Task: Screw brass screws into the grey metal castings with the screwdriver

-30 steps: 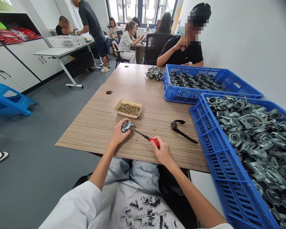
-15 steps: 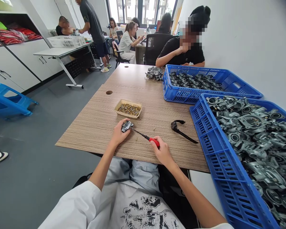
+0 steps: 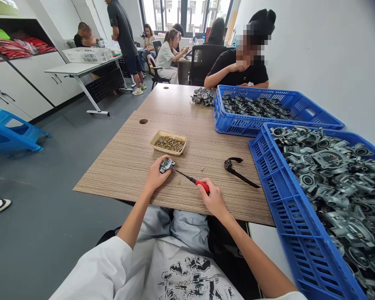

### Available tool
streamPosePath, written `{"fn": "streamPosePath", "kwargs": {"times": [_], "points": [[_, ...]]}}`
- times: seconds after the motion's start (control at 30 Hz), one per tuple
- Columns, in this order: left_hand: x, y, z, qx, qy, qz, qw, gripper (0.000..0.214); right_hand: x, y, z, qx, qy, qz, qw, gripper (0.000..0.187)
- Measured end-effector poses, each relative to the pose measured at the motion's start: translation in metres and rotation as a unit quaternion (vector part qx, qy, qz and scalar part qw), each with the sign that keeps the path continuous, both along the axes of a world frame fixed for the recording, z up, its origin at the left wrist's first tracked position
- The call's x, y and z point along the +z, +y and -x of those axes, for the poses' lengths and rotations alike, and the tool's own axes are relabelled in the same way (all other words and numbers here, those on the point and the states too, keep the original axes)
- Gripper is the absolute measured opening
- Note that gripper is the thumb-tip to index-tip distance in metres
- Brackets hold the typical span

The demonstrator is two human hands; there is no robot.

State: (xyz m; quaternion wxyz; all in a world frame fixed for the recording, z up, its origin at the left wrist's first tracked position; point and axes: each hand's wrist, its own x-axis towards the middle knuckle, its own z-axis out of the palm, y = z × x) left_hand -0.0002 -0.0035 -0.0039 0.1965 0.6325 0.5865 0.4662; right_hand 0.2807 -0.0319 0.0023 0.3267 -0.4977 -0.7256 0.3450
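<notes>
My left hand (image 3: 158,175) is closed round a small grey metal part (image 3: 166,165) that rests on the wooden table (image 3: 125,166). My right hand (image 3: 213,199) grips the red handle of a screwdriver (image 3: 192,179), whose thin black shaft points left with its tip at the part. A shallow beige tray of brass screws (image 3: 169,143) sits just beyond my left hand. Two loose screws (image 3: 202,168) lie on the table near the shaft.
A black strap (image 3: 237,168) lies right of the screwdriver. Two blue crates (image 3: 270,208) full of grey metal castings fill the right side; a small pile of castings (image 3: 202,95) lies beside the far crate. A person in black sits across the table. Others work further back.
</notes>
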Motion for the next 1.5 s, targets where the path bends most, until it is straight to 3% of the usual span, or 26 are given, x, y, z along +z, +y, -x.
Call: {"fn": "streamPosePath", "kwargs": {"times": [0.97, 1.13, 1.27, 1.37, 1.5], "points": [[-0.002, 0.002, -0.001, -0.015, -0.007, -0.030, 0.999, 0.049, -0.001, 0.004, 0.001, -0.018, -0.001, -0.022, 1.000, 0.030], [-0.001, 0.000, -0.001, -0.004, -0.011, -0.012, 1.000, 0.048, 0.005, 0.002, 0.000, 0.025, -0.010, -0.036, 0.999, 0.025], [-0.003, 0.002, -0.001, 0.007, -0.011, -0.008, 1.000, 0.047, 0.020, -0.001, -0.005, 0.069, -0.102, -0.010, 0.992, 0.016], [-0.006, 0.004, 0.000, 0.020, -0.012, 0.000, 1.000, 0.047, 0.031, 0.007, -0.015, -0.003, -0.141, -0.038, 0.989, 0.018], [-0.006, 0.005, -0.001, 0.007, -0.015, -0.009, 1.000, 0.046, 0.032, 0.037, -0.041, -0.213, -0.109, -0.089, 0.967, 0.037]]}}
